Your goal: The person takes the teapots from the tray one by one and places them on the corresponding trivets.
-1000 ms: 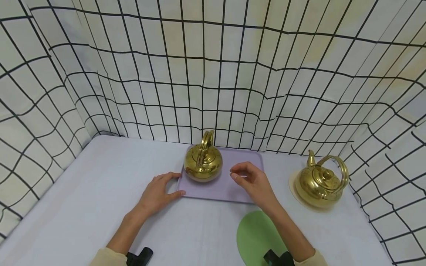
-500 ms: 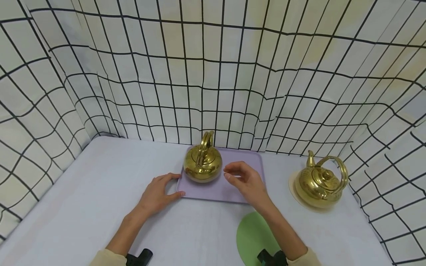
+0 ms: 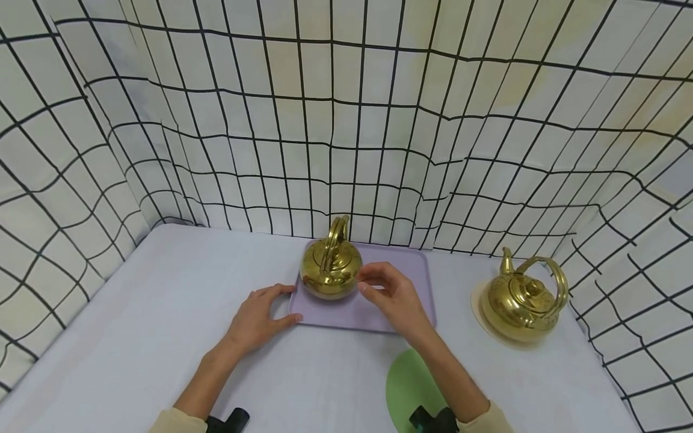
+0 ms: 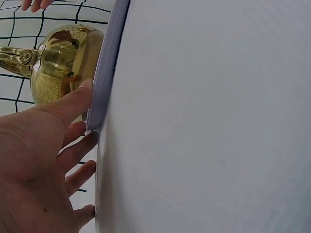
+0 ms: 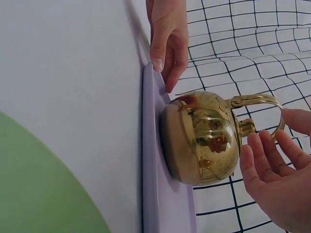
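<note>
Gold kettle [image 3: 331, 281] sits on the left part of the tray [image 3: 346, 314]; right hand [image 3: 394, 299] hovers over its middle, grip loose, empty. Left hand [image 3: 254, 319], grip spread wide, touches its near-left corner. Jolting that corner could topple the kettle imo.

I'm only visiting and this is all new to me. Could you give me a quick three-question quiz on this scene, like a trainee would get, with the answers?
1. True or false: the person's left hand is touching the purple tray.

2. Multiple choice: in the head view, what colour is the round mat nearest the person?
A) pink
B) green
C) black

3. Count: how many gold kettles show in the head view, and what does each stand on?

Key:
1. True; its thumb rests on the tray's edge.
2. B.
3. Two; one stands on the tray, the other kettle on a cream mat.
</note>
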Demonstrator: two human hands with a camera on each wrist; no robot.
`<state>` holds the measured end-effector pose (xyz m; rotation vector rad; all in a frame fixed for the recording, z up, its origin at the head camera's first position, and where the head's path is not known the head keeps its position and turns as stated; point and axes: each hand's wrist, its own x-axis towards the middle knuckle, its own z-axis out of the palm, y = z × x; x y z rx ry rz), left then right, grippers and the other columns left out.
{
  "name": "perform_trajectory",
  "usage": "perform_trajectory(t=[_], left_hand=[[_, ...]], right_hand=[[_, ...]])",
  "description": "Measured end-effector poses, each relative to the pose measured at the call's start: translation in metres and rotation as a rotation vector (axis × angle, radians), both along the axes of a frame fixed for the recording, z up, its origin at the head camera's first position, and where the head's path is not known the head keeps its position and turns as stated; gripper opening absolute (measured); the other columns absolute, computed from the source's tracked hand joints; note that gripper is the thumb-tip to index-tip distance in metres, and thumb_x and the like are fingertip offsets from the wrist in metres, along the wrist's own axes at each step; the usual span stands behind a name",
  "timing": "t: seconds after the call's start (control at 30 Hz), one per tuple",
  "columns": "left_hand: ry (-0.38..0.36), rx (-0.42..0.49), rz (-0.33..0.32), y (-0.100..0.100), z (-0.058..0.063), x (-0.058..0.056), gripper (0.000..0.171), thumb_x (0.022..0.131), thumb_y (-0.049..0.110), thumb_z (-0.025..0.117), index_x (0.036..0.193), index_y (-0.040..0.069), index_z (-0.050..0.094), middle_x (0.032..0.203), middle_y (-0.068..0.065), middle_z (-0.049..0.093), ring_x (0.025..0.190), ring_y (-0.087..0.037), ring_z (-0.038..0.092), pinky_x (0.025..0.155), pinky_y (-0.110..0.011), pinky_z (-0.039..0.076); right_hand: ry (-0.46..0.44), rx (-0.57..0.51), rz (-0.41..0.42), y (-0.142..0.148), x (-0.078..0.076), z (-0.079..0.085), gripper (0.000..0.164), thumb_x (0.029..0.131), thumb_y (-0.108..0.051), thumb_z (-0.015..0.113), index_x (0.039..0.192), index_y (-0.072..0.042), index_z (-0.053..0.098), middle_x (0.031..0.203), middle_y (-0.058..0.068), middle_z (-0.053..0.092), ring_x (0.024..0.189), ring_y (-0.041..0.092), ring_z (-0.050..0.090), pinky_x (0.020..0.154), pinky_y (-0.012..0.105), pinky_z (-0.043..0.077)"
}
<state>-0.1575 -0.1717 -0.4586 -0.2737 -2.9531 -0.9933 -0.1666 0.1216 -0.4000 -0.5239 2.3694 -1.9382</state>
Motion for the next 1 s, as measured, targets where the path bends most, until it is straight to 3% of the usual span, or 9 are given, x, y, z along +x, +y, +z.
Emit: perform_trajectory(t=[0.5, 1.0], left_hand=[[0.023, 0.001, -0.006, -0.001, 0.003, 0.002, 0.06, 0.091, 0.041, 0.08, 0.141, 0.012, 0.062, 0.146, -0.015, 0.064, 0.14, -0.047, 0.051, 0.118, -0.065, 0.04], [0.024, -0.005, -0.004, 0.001, 0.0, 0.003, 0.06, 0.091, 0.039, 0.08, 0.141, 0.011, 0.062, 0.145, -0.014, 0.064, 0.14, -0.046, 0.051, 0.118, -0.064, 0.041]], right_hand=[[-0.014, -0.064, 0.012, -0.014, -0.004, 0.003, 0.035, 0.097, -0.003, 0.07, 0.129, 0.007, 0.06, 0.127, 0.027, 0.067, 0.108, 0.01, 0.066, 0.093, 0.021, 0.06], [-0.028, -0.064, 0.011, -0.022, -0.012, -0.002, 0.038, 0.098, -0.004, 0.069, 0.134, 0.003, 0.06, 0.131, 0.024, 0.067, 0.122, 0.03, 0.067, 0.096, 0.021, 0.059]])
